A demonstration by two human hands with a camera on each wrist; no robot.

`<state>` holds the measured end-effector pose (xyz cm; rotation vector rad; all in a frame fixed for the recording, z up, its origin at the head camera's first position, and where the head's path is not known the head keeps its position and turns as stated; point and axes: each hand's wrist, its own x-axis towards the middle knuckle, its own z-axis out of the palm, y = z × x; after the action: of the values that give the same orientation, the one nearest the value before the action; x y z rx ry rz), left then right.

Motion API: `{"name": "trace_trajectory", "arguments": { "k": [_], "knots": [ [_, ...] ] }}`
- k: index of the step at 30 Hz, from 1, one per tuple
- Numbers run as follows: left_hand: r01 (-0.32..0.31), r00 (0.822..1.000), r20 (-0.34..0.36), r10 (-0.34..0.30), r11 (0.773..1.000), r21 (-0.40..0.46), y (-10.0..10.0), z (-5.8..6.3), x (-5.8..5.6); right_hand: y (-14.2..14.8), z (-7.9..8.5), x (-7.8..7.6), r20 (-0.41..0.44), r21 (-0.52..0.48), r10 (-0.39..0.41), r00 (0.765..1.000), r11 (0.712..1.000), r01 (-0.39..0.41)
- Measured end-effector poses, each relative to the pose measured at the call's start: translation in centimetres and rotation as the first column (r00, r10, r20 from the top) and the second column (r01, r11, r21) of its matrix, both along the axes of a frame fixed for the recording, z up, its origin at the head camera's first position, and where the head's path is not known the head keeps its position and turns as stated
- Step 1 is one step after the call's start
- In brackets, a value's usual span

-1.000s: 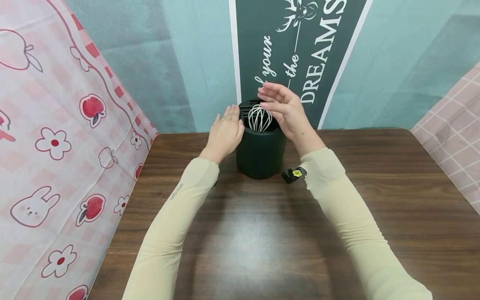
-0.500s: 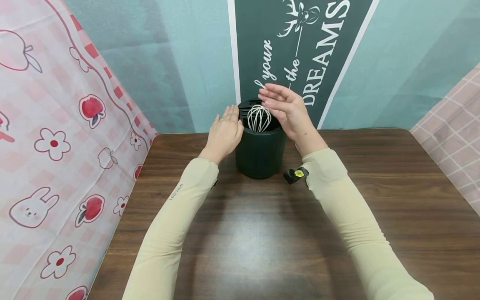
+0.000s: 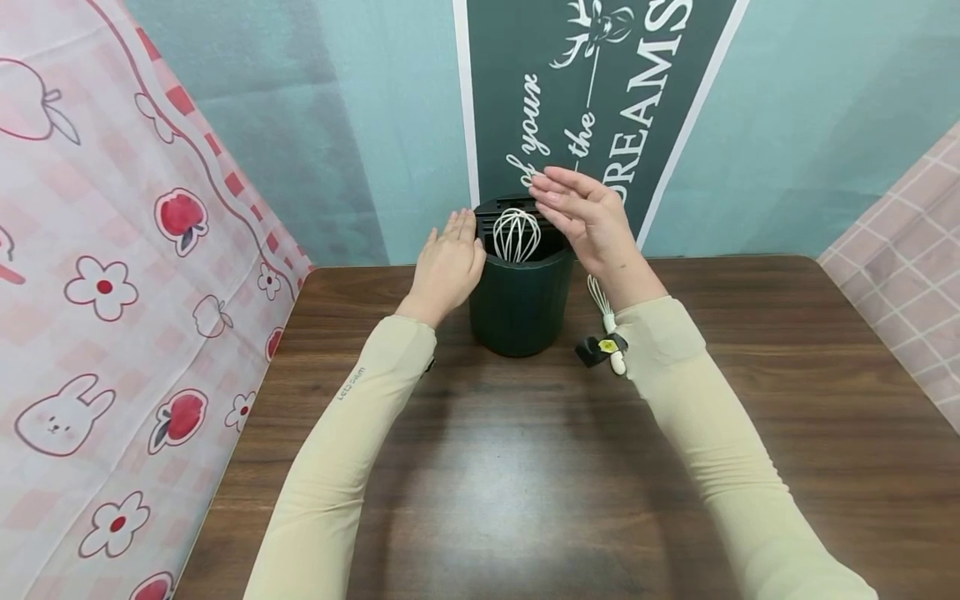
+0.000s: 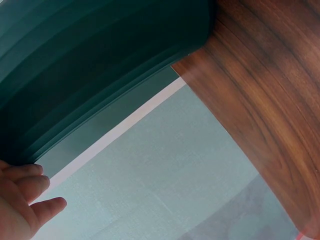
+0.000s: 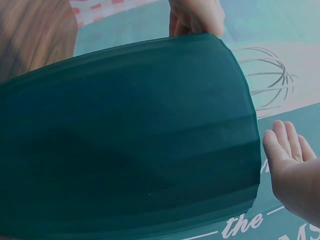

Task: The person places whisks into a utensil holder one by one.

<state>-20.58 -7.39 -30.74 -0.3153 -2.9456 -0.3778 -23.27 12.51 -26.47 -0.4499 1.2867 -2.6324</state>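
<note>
A dark green utensil holder (image 3: 517, 310) stands upright near the table's back edge, with slots at its back rim. The white wire head of a whisk (image 3: 516, 237) shows above its opening; the handle is hidden inside. My left hand (image 3: 448, 265) rests with straight fingers against the holder's left rim. At the right rim, my right hand (image 3: 592, 223) is raised with relaxed fingers and an empty palm, apart from the whisk. A second, smaller whisk (image 3: 608, 319) with a pale handle lies on the table, partly covered by my right wrist. In the right wrist view both hands flank the holder (image 5: 140, 135).
Brown wood-grain table (image 3: 487, 500) extends in front and to both sides. Behind the holder hangs a teal cloth (image 3: 360, 125) with a dark lettered panel. A pink patterned cloth (image 3: 105, 333) borders the left side, and a pink tiled surface (image 3: 907, 267) the right.
My right hand has shifted slightly right, away from the whisk head in the holder. The second whisk on the table has come into view from behind my right wrist. My left hand stays put.
</note>
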Motion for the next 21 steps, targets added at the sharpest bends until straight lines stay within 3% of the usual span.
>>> {"name": "trace_trajectory", "arguments": {
  "k": [21],
  "knots": [
    [0.005, 1.000, -0.011, -0.005, 1.000, 0.003, -0.1, 0.1, 0.0, 1.6, 0.0, -0.1, 0.009, 0.002, 0.008, 1.000, 1.000, -0.008]
  ]
}}
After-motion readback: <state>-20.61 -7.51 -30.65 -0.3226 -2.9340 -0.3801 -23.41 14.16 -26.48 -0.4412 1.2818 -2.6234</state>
